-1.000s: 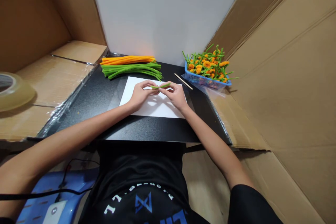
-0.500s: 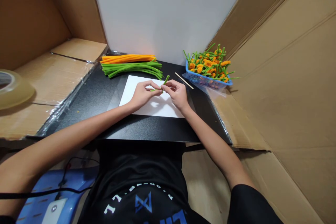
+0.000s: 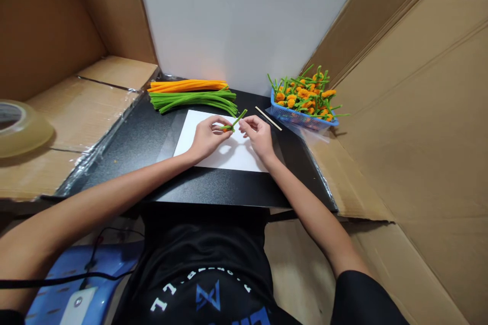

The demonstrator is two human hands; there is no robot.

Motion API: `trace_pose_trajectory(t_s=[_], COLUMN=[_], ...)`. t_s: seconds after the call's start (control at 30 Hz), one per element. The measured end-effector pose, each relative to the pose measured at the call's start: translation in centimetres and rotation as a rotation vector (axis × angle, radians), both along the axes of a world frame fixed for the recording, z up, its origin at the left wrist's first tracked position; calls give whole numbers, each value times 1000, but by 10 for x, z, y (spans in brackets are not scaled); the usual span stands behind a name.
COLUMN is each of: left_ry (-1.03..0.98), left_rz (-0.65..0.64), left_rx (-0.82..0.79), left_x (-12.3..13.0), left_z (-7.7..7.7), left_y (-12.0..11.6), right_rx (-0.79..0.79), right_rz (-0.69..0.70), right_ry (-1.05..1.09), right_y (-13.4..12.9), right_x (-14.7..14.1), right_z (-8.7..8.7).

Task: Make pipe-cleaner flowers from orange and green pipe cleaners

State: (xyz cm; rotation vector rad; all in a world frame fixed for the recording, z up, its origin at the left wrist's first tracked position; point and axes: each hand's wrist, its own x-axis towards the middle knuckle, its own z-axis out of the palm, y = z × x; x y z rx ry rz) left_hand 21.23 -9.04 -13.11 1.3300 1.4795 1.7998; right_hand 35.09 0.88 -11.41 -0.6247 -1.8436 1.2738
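Over the white sheet [image 3: 209,161], my left hand [image 3: 209,138] pinches a small pipe-cleaner piece [image 3: 227,128] between thumb and fingers. A bit of orange shows at its base, and a green stem slants up to the right from it. My right hand [image 3: 259,137] is just right of the stem, fingers loosely curled and a little apart, with nothing visible in them. Behind the sheet lie a bundle of green pipe cleaners [image 3: 194,100] and a bundle of orange pipe cleaners [image 3: 190,85].
A blue basket [image 3: 301,118] full of orange and green pipe-cleaner pieces stands at the back right. Beside it a thin pale stick [image 3: 268,118] lies on the black table [image 3: 125,147]. A large tape roll [image 3: 38,132] sits on cardboard at the left. Cardboard walls [image 3: 419,111] flank the table.
My right fingers have come off the green piece and moved slightly right. It stays in my left hand, where its orange base now shows.
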Motion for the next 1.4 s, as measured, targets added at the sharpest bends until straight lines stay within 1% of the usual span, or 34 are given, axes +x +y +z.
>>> trace_pose_trajectory(t_s=[0.1,0.17,0.27,0.37,0.47,0.7,0.9,1.0,1.07,1.17,1.4], left_ry=[180,312,459,518,460,333,101,28,11,2,3], left_rz=[84,116,123,109,101,59,-19,-36,-38,-31,-74], left_rx=[97,162,225,245,239,222,120,111,110,100,75], left_x=[-3,-3,-2,0,1,0,-1,-1,-1,-1,-2], left_z=[0,1,2,2,3,3,-2,-2,-1,-1,-1], left_y=[-2,-3,-5,-5,-5,-3,1,1,1,1,1], right_rx=[-59,-116,-218,-309,-353,-385,-406,-402,-366,-272,-24], right_rz=[81,132,151,164,187,206,223,219,227,232,164], right_ry=[-50,-64,-47,-22,-8,-12,-26,-23,-27,-45,-92], right_y=[-3,-6,-8,-7,-5,-4,-4,-3,-3,-3,-7], right_x=[-1,-2,-2,-1,0,1,1,2,2,2,2], right_z=[0,0,1,2,3,4,4,3,3,3,6])
